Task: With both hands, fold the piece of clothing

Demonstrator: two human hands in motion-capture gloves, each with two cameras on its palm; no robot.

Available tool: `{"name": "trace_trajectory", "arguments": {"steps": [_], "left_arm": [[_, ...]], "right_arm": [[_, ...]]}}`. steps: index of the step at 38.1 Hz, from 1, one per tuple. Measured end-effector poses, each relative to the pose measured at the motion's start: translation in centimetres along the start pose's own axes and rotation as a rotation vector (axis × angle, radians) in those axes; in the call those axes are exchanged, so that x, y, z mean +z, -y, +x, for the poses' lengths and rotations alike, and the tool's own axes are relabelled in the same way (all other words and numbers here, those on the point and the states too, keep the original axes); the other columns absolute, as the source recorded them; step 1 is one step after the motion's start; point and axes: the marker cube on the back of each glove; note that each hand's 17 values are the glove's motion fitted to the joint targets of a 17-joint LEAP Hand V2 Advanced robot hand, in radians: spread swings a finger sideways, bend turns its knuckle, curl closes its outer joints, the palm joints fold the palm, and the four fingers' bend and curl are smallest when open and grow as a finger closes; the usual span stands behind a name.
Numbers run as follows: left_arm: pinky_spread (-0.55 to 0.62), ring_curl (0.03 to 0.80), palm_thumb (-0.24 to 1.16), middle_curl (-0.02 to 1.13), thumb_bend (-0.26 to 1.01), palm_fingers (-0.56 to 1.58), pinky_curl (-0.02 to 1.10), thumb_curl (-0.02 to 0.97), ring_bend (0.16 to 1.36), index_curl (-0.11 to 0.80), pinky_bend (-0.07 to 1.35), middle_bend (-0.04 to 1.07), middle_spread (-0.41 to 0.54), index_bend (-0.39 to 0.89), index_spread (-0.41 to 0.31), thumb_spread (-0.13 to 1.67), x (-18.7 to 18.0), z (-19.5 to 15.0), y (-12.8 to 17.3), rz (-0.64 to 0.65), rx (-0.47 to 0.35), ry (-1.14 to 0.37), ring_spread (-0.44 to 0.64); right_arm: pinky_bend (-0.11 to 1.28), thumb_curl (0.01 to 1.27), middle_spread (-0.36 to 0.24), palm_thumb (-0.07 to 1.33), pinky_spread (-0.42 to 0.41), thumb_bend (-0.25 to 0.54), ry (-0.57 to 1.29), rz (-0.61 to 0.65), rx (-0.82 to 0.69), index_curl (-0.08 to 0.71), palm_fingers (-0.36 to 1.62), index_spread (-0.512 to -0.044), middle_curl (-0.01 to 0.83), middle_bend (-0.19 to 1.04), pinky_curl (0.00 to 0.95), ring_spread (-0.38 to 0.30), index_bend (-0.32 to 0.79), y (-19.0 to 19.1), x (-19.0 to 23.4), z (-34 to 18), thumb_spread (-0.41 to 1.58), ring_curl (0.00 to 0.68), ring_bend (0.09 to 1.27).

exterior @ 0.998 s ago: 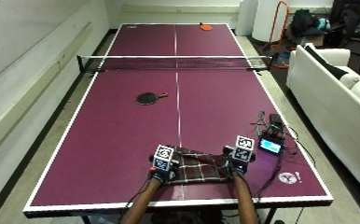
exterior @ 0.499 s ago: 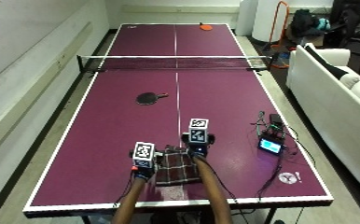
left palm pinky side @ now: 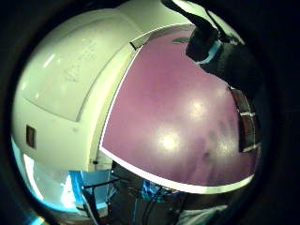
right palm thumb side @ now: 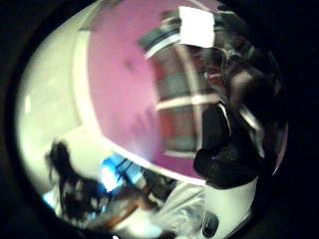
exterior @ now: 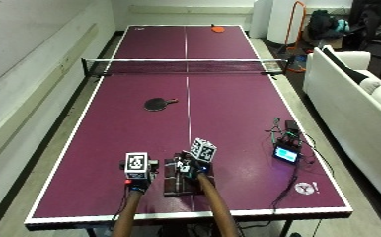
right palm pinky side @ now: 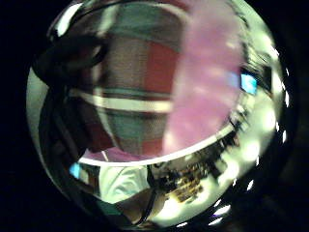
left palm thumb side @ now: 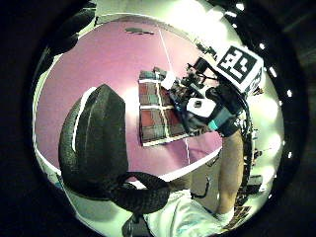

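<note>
Low on the purple desk (exterior: 111, 123) lies the folded plaid garment (exterior: 174, 181). The right hand (exterior: 192, 168) rests on it (grip state unclear); the left hand (exterior: 138, 177) hovers beside, fingers relaxed.

Right hand (exterior: 192, 169) covering part of the plaid garment (exterior: 174, 183), its fingers hidden under marker gear, left hand (exterior: 138, 181) fingers likewise unseen, small device (exterior: 287, 154) screen too small to read

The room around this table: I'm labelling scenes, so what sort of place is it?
Probably a games or break room: a purple table tennis table with its net, a black paddle lying on it, and a white sofa beside it.
</note>
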Motion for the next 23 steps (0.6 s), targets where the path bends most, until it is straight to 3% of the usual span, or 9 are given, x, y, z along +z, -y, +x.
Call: {"name": "trace_trajectory", "arguments": {"steps": [4, 7, 9, 10, 15, 19, 21, 22, 23], "left_arm": [[0.25, 0.355, 0.22, 0.40, 0.01, 0.53, 0.38, 0.217, 0.68, 0.221, 0.36, 0.23, -0.112, 0.09, -0.084, 1.35, -0.5, 0.1, 0.3, 0.033, -0.004, 0.027, -0.01], [0.25, 0.353, 0.23, 0.40, 0.01, 0.54, 0.38, 0.219, 0.67, 0.221, 0.35, 0.22, -0.113, 0.10, -0.086, 1.36, -0.9, 1.0, 0.5, 0.060, 0.013, 0.039, -0.01], [0.25, 0.353, 0.23, 0.41, 0.00, 0.54, 0.38, 0.220, 0.67, 0.220, 0.35, 0.22, -0.117, 0.10, -0.086, 1.36, -1.1, 1.8, 0.6, 0.066, 0.027, 0.044, -0.01], [0.25, 0.353, 0.23, 0.41, 0.00, 0.54, 0.38, 0.220, 0.67, 0.221, 0.34, 0.22, -0.117, 0.10, -0.086, 1.36, -1.2, 2.3, 0.5, 0.062, 0.035, 0.043, -0.01], [0.25, 0.351, 0.24, 0.41, 0.00, 0.55, 0.38, 0.223, 0.66, 0.225, 0.34, 0.21, -0.119, 0.11, -0.093, 1.36, -1.1, 4.6, 1.0, 0.046, 0.069, 0.031, -0.01], [0.25, 0.350, 0.25, 0.41, 0.00, 0.56, 0.38, 0.223, 0.65, 0.229, 0.33, 0.20, -0.120, 0.11, -0.099, 1.38, -1.1, 6.6, 0.8, -0.013, 0.093, 0.037, -0.01], [0.25, 0.349, 0.25, 0.41, -0.01, 0.56, 0.38, 0.223, 0.65, 0.230, 0.32, 0.20, -0.121, 0.11, -0.101, 1.38, -1.2, 7.7, 0.7, -0.031, 0.109, 0.037, -0.01], [0.25, 0.349, 0.25, 0.41, -0.01, 0.56, 0.38, 0.224, 0.65, 0.230, 0.32, 0.20, -0.121, 0.11, -0.102, 1.38, -1.3, 8.2, 0.7, -0.035, 0.117, 0.037, -0.01], [0.25, 0.349, 0.25, 0.41, -0.01, 0.56, 0.38, 0.223, 0.65, 0.231, 0.32, 0.19, -0.121, 0.11, -0.102, 1.38, -1.4, 8.6, 0.7, -0.038, 0.124, 0.036, -0.01]], "right_arm": [[0.96, 0.40, -0.181, 0.90, -0.249, -0.032, 0.249, -0.095, -0.156, 0.014, 0.64, -0.352, 0.424, 0.32, 0.475, -0.194, 0.05, -1.0, 0.4, 0.9, 1.14, 0.479, 0.98], [0.88, 0.38, -0.148, 0.85, -0.153, -0.031, 0.412, -0.088, -0.315, 0.056, 0.49, -0.346, 0.430, 0.34, 0.457, -0.143, 0.14, -1.5, -0.1, 2.4, 1.21, 0.447, 0.82], [0.85, 0.37, -0.135, 0.82, -0.113, -0.027, 0.425, -0.033, -0.322, 0.070, 0.49, -0.344, 0.426, 0.34, 0.442, -0.124, 0.14, -2.1, -0.7, 4.2, 1.24, 0.426, 0.77], [0.79, 0.37, -0.130, 0.82, -0.077, -0.025, 0.393, 0.005, -0.291, 0.091, 0.50, -0.345, 0.424, 0.34, 0.417, -0.114, 0.18, -2.7, -1.0, 5.4, 1.26, 0.407, 0.74], [0.67, 0.35, -0.111, 0.77, 0.028, -0.020, 0.080, 0.215, -0.112, 0.144, 0.54, -0.343, 0.418, 0.34, 0.360, -0.086, 0.19, -4.6, -2.8, 11.1, 1.31, 0.352, 0.64], [0.56, 0.35, -0.116, 0.74, 0.118, -0.019, -0.159, 0.321, 0.047, 0.202, 0.40, -0.351, 0.418, 0.34, 0.332, -0.053, 0.24, -1.6, -2.3, 15.6, 1.34, 0.320, 0.49], [0.53, 0.34, -0.112, 0.73, 0.149, -0.017, -0.223, 0.352, 0.121, 0.225, 0.34, -0.355, 0.414, 0.32, 0.330, -0.029, 0.25, -0.9, -2.2, 17.2, 1.36, 0.313, 0.44], [0.55, 0.34, -0.116, 0.73, 0.153, -0.014, -0.239, 0.365, 0.143, 0.230, 0.43, -0.354, 0.419, 0.33, 0.335, -0.038, 0.23, -1.0, -2.3, 17.7, 1.36, 0.320, 0.46], [0.51, 0.34, -0.112, 0.72, 0.169, -0.019, -0.249, 0.377, 0.157, 0.229, 0.33, -0.358, 0.402, 0.30, 0.311, -0.014, 0.23, -1.2, -2.4, 18.0, 1.37, 0.291, 0.41]]}}
